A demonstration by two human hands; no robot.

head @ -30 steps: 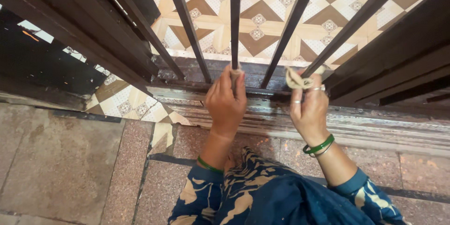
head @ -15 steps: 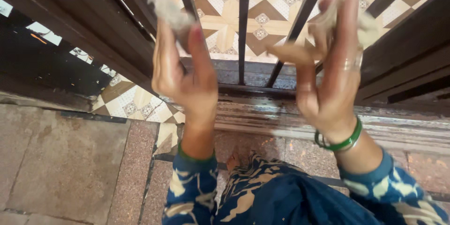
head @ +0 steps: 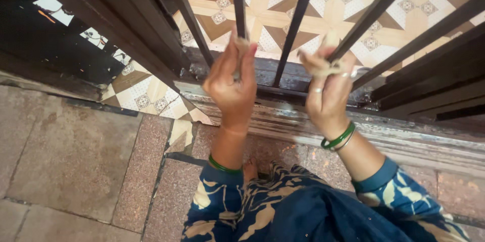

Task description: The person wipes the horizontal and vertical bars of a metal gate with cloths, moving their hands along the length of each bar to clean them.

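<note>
My left hand (head: 232,83) is closed around a dark metal bar (head: 237,0) of a gate, with a bit of beige cloth (head: 241,44) pinched at its fingertips. Farther right, my right hand (head: 327,90) grips a crumpled beige cloth (head: 323,65) wrapped on another slanting bar (head: 376,12). Both wrists wear green bangles, and the right fingers carry rings. A third bar (head: 298,17) rises between the two hands. My blue patterned sleeves and clothing fill the bottom of the view.
The gate's heavy dark frame (head: 121,25) slants at the left, and more dark rails (head: 434,75) at the right. A worn metal threshold track (head: 404,138) runs under the bars. Beyond lies patterned beige and brown tile (head: 262,0); near me, speckled stone paving (head: 70,151).
Both hands were down at the bar bases, rose high along the bars with the cloths, and have now come back down partway. The view shifted slightly.
</note>
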